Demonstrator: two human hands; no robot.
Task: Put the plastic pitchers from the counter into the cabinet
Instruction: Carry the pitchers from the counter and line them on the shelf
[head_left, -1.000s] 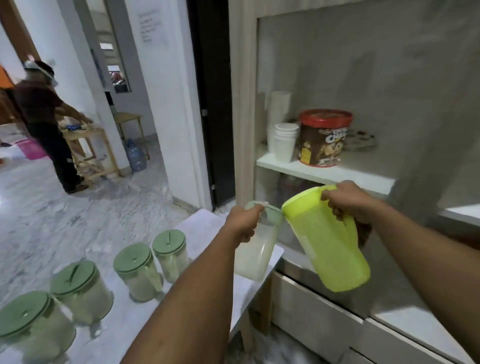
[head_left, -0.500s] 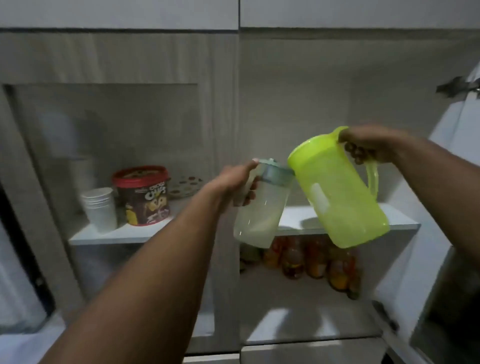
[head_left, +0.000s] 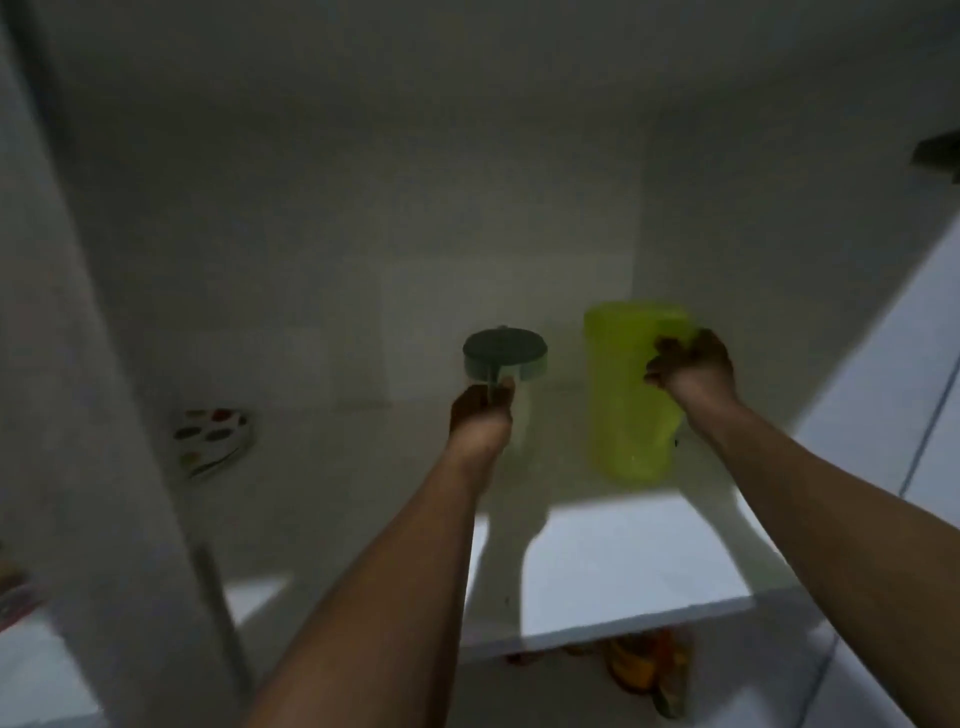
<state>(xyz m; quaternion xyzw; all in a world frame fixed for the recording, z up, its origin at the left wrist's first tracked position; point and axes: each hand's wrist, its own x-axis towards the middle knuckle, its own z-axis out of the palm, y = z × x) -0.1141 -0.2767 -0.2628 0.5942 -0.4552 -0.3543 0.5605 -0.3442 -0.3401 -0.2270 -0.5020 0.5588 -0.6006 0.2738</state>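
Both my arms reach deep into the dim cabinet over its white shelf (head_left: 623, 571). My left hand (head_left: 480, 413) grips a clear pitcher with a green lid (head_left: 506, 353), held upright near the back wall. My right hand (head_left: 691, 369) holds the handle of a lime-green pitcher (head_left: 628, 395), upright to the right of the clear one. Whether either pitcher's base touches the shelf I cannot tell. The two pitchers stand a little apart.
A plate with coloured spots (head_left: 215, 436) leans at the back left of the shelf. A vertical cabinet divider (head_left: 119, 415) rises on the left. Orange bottles (head_left: 639, 670) show on the lower shelf. The open door (head_left: 883, 395) is on the right.
Both hands have pushed the pitchers forward from in front of the cabinet to deep inside, above the shelf. The pitchers have gone from tilted to upright, and the view has moved closer.
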